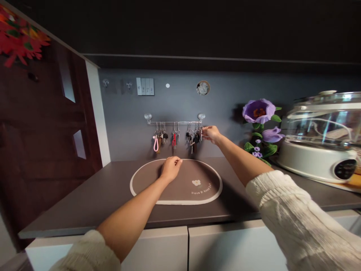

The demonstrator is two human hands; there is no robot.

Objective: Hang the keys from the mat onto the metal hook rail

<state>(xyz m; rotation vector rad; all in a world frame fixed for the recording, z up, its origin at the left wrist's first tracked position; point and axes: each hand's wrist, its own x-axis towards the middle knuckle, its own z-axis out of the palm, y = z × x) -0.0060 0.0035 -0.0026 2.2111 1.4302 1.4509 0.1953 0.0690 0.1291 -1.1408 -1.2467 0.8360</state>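
Note:
A clear rail (175, 122) with hooks is fixed to the grey wall by suction cups, and several bunches of keys hang from it. At its right end my right hand (211, 134) pinches a silver key (201, 133) that hangs next to a dark key bunch (196, 137). A pink loop strap (155, 143) hangs near the left end, and a red key tag (174, 139) near the middle. My left hand (171, 168) hovers or rests over the brown oval mat (158, 194), fingers curled in; nothing shows in them.
Purple fabric flowers (259, 111) and a white appliance with a clear lid (310, 158) stand on the right of the counter (84, 199). A dark cabinet (180, 30) overhangs the space. On the wall are a switch panel (145, 86) and a round hole (203, 88).

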